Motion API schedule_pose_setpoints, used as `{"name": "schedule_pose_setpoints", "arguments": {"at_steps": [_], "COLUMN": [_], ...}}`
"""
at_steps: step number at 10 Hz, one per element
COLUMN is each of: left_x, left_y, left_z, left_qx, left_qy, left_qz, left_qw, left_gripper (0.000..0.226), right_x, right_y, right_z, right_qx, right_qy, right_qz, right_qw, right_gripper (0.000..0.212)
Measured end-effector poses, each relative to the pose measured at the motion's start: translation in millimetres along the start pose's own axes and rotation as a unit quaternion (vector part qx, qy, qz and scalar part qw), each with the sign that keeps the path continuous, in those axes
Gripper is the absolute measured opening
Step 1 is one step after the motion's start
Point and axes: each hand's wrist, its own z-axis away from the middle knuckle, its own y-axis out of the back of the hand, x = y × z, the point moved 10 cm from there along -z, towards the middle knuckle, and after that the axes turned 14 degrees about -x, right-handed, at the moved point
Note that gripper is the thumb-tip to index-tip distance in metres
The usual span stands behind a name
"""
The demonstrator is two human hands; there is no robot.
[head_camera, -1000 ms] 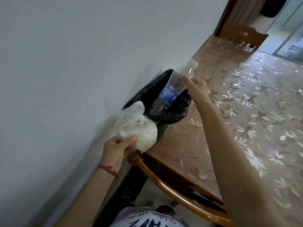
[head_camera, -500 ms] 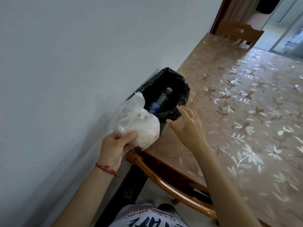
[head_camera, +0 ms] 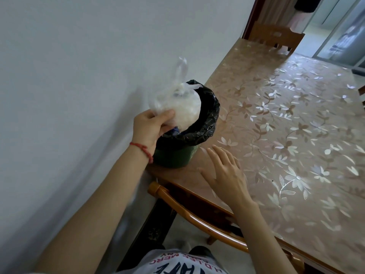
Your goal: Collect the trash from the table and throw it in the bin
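A small green bin (head_camera: 174, 158) lined with a black bag (head_camera: 205, 123) stands on the table's near left corner, against the wall. My left hand (head_camera: 149, 128) grips a knotted clear plastic bag of white trash (head_camera: 181, 106) and holds it over the bin's mouth, partly inside the rim. A bit of blue from the plastic bottle (head_camera: 175, 131) shows inside the bin under the bag. My right hand (head_camera: 225, 175) hovers open and empty over the table edge, just right of the bin.
The table (head_camera: 286, 135) has a glossy brown floral cover. A wooden chair (head_camera: 197, 216) is tucked under its near edge and another chair (head_camera: 274, 37) stands at the far end. A white wall (head_camera: 69, 86) runs along the left.
The bottle left my right hand and dropped into the bin. My right hand drew back toward the table edge. My left hand carried the plastic bag up over the bin's opening.
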Motion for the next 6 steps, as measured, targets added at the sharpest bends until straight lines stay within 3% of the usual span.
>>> {"name": "schedule_pose_setpoints", "arguments": {"at_steps": [1,3,4,6], "left_x": [-8.1,-21.5,-23.2,-18.3], "left_y": [-4.8,-8.6,-9.5,-11.9], "left_z": [-19.7,-39.3,-37.9,-14.5], "left_qx": [0.016,0.038,0.037,0.005], "left_qy": [0.017,0.039,0.038,0.0], "left_qz": [-0.017,-0.059,-0.053,-0.115], "left_qw": [1.0,0.997,0.997,0.993], "left_gripper": [0.041,0.025,0.009,0.002], "right_x": [0.3,1.6,4.4,8.6], "right_y": [-0.9,-1.3,-4.1,-7.7], "right_z": [5.5,15.3,16.9,20.1], "right_qx": [0.005,0.022,0.018,0.001], "right_qy": [-0.003,-0.008,-0.008,-0.013], "right_qz": [0.011,0.021,0.01,-0.017], "right_qw": [1.0,1.0,1.0,1.0], "right_gripper": [0.056,0.054,0.053,0.053]}}
